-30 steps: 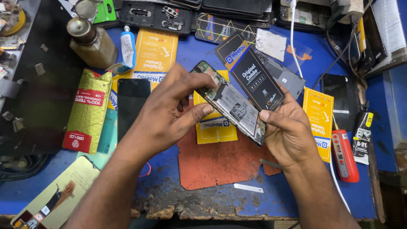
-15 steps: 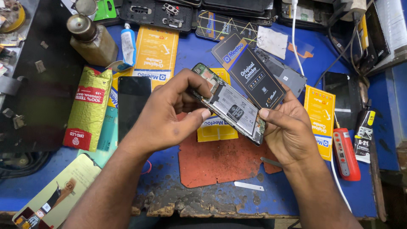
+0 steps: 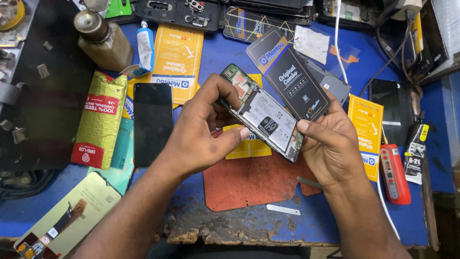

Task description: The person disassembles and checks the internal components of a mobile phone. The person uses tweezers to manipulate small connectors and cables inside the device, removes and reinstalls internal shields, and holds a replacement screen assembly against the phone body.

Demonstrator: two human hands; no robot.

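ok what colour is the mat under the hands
Rust red mat, worn and scuffed, lying on the blue bench; the head view shows it.

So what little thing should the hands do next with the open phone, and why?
Probably steady the opened phone with the right hand while the left hand works at its upper edge: the left fingers already curl there, and the battery lies bare.

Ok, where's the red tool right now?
The red tool lies at the bench's right side in the head view, just right of the right hand, between a yellow packet and a small black-and-yellow tube.
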